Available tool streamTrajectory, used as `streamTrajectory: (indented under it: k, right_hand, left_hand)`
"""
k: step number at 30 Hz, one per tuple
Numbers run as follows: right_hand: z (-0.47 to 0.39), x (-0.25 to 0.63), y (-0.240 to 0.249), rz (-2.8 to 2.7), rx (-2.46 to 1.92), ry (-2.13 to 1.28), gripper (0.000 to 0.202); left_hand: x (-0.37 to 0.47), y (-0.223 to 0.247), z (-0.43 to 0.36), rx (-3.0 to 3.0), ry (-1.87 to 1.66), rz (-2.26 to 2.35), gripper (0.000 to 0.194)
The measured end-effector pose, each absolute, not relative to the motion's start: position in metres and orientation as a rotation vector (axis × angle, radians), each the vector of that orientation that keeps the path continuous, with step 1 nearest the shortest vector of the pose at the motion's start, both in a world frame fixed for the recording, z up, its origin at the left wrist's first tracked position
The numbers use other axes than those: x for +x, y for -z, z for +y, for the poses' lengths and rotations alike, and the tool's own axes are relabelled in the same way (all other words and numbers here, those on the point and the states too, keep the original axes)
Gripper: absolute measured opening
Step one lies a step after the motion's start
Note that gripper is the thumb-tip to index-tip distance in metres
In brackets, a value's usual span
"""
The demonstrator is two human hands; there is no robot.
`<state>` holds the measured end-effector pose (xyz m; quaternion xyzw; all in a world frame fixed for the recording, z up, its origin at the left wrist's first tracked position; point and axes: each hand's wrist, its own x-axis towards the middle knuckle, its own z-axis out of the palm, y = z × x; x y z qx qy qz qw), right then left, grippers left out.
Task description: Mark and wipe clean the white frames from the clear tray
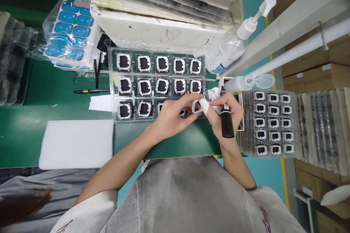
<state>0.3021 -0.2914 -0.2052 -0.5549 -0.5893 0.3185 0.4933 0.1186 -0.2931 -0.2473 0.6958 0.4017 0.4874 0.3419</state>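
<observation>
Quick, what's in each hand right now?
Left hand: closed on a small white frame.
Right hand: holding a black marker, white cloth over a finger.

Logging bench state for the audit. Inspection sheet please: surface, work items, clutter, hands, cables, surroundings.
Surface: green bench, clear tray on it
Work items: white frame between the hands; more frames in tray, bottom row partly hidden
Clutter: pen, white paper, white pad left of tray
Hands: left hand holds frame; right hand holds black marker, white wipe at its fingertips
Cables: nothing seen
Surroundings: pump bottle, stacked trays, cardboard boxes to the right
</observation>
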Motion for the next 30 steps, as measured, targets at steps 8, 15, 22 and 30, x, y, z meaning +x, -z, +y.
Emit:
streamTrajectory:
  k: [8, 15, 22, 30]
  right_hand:
    - [-0.290, 0.303, 0.206, -1.459, -1.265, -0.809, 0.030]
    - [-0.289, 0.303, 0.207, -1.453, -1.310, -0.817, 0.032]
    - [-0.290, 0.305, 0.211, -1.468, -1.284, -0.836, 0.026]
    - [-0.287, 0.316, 0.213, -1.360, -1.282, -0.631, 0.031]
  left_hand:
    - [0.119, 0.256, -0.290, 1.914, -1.331, 1.014, 0.038]
    - [0.117, 0.259, -0.288, 2.016, -1.359, 1.031, 0.036]
    - [0.117, 0.262, -0.288, 1.998, -1.344, 1.008, 0.037]
    - [0.115, 0.252, -0.287, 1.724, -1.297, 1.046, 0.044]
